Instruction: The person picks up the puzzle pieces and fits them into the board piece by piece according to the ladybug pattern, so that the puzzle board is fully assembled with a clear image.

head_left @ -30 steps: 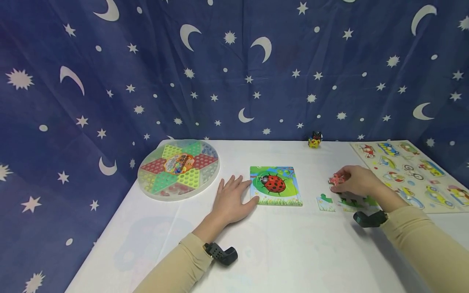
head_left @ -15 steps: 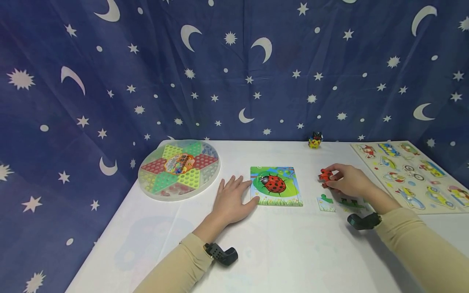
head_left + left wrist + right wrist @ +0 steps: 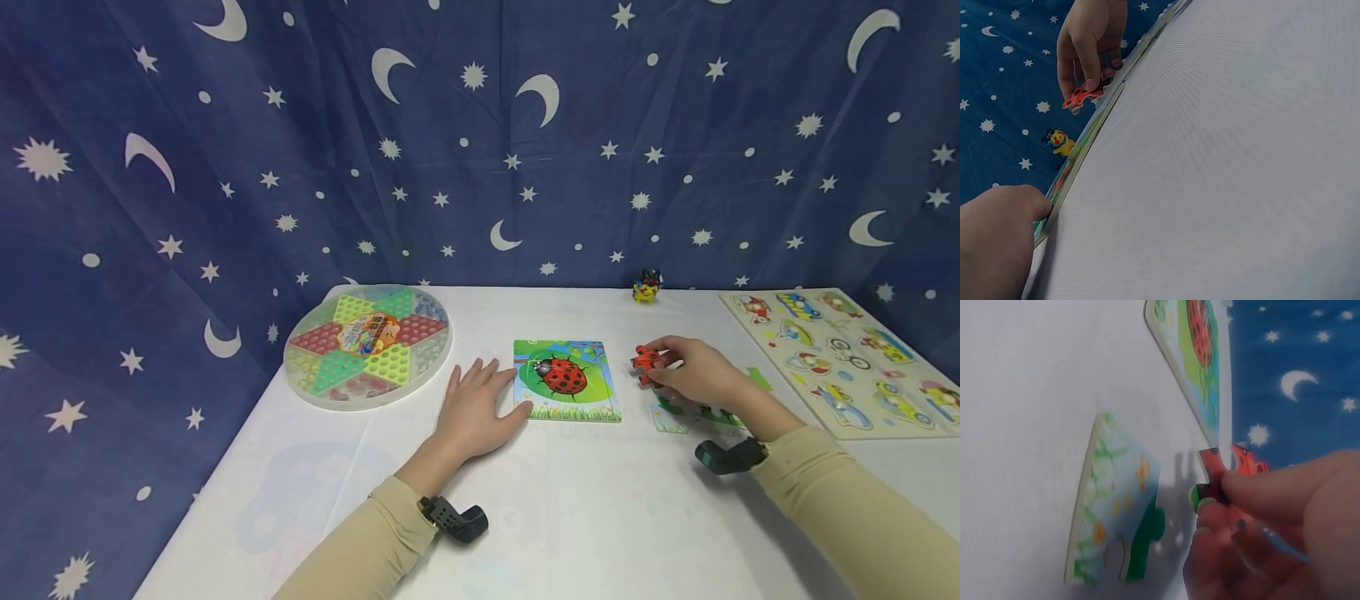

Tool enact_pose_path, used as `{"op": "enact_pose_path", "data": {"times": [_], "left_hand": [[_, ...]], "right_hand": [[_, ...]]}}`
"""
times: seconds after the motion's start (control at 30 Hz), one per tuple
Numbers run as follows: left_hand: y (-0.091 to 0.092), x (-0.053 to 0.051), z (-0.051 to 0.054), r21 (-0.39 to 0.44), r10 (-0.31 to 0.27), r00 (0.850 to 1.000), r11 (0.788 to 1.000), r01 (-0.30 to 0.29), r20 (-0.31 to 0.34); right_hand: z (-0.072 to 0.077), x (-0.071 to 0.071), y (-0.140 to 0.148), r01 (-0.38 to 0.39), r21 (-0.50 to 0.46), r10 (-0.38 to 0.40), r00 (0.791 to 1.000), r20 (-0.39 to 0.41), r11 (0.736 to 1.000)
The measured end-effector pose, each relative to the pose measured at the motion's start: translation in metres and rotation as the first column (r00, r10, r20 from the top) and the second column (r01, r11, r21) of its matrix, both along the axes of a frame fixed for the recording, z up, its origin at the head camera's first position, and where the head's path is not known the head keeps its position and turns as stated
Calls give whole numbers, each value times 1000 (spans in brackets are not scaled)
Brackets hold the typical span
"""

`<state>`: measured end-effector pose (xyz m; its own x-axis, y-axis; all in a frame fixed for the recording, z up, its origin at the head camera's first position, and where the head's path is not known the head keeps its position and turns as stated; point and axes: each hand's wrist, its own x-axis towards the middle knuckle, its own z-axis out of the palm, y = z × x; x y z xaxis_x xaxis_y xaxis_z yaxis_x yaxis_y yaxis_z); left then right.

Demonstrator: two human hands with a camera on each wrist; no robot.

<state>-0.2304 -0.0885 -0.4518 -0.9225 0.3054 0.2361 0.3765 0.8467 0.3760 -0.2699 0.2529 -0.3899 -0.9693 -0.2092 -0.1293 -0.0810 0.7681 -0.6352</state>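
My right hand [image 3: 697, 371] pinches a red jigsaw puzzle piece with black spots [image 3: 643, 363] between thumb and fingers, raised above the table right of the ladybug puzzle board [image 3: 566, 381]. In the right wrist view the held piece [image 3: 1213, 469] shows some green at one edge. My left hand [image 3: 476, 412] rests on the table with fingers spread, thumb and index finger touching the board's left edge. Below my right hand lie a pale corner piece with flowers and green [image 3: 670, 418] and other green pieces [image 3: 723, 418], partly covered by that hand.
A round Chinese checkers set [image 3: 367, 346] sits at the left. At the right lies a wooden board with vehicle pictures [image 3: 840, 367]. A small yellow figurine [image 3: 647, 287] stands at the back edge, before a blue star-patterned curtain [image 3: 450, 150].
Holding the red piece, my right hand has moved left toward the ladybug board, away from the loose green pieces. The left hand stays in place.
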Motion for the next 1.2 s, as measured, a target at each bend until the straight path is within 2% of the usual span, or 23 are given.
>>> {"op": "enact_pose_path", "data": {"times": [0.27,0.5,0.73,0.9,1.1,1.2], "left_hand": [[0,0,0,-12,4,1000,1000,-4,3],[-1,0,-1,-14,4,1000,1000,-4,9],[0,0,-1,-16,4,1000,1000,-4,13],[-1,-1,0,-16,3,1000,1000,-3,7],[0,0,1,-17,3,1000,1000,-3,8],[0,0,2,-18,4,1000,1000,-4,11]], "right_hand": [[3,4,-20,-63,7,63,998,-7,998],[-3,6,-32,-89,10,89,996,12,996],[-9,7,-41,-100,39,100,995,-17,994],[-9,6,-47,-109,82,114,991,-64,991],[-12,8,-55,-151,72,161,975,-156,986],[-15,8,-59,-124,74,136,972,-192,989]]}}
